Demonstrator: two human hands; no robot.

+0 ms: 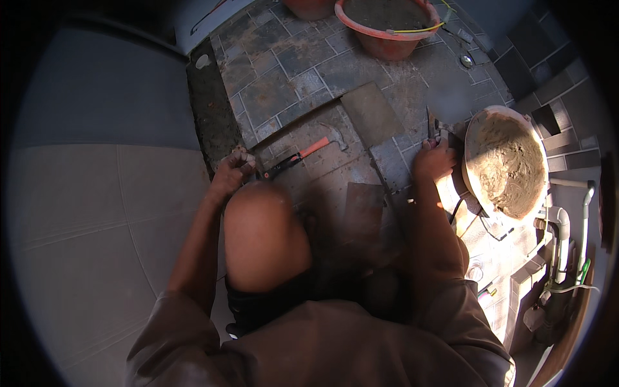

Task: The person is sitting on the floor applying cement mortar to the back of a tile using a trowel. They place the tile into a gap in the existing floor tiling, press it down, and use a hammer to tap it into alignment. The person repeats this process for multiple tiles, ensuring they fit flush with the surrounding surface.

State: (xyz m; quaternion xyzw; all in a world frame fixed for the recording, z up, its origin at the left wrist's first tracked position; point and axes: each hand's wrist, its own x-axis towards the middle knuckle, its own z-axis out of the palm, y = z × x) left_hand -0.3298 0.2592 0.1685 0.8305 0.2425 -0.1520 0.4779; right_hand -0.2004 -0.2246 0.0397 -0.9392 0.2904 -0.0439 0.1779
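Note:
My right hand (436, 160) is closed around a trowel (431, 122), whose thin blade points away from me, just left of a round basin (472, 174) of wet grey mortar (506, 164). My left hand (233, 173) is beside my bent knee at the near end of a dark mortar strip (213, 116) along the wall. Its fingers are pinched together; what they hold, if anything, is too small to make out. Close to that hand lies a claw hammer (309, 149) with an orange and black handle, on a recessed patch of floor (322, 171).
A loose square tile (372, 114) lies at the recess's far edge. Farther off, an orange bucket (387, 45) holds grey mix, beside another bucket (309, 6). Pipes (561, 235) run along the right wall. Large pale panels (97, 213) are at my left.

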